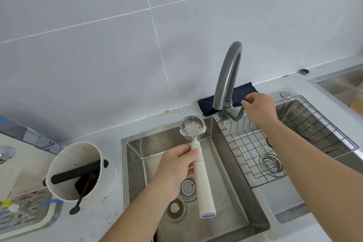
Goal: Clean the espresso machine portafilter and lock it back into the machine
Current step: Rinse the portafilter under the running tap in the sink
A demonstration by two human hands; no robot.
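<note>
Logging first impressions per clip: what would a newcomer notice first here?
The left hand holds a cream-handled portafilter over the steel sink, its basket still speckled. The right hand reaches for the tap lever; a grounds-stained knock box stands at left.

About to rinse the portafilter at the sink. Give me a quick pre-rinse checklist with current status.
1. Left hand grips the portafilter handle: ok.
2. Basket held over the sink basin: ok.
3. Basket under the faucet spout: not ok, spout points toward the wire rack side.
4. Right hand at the faucet lever: ok.
5. Water running: not ok, no stream visible.
6. Basket clean: not ok, grounds remain inside.
</note>
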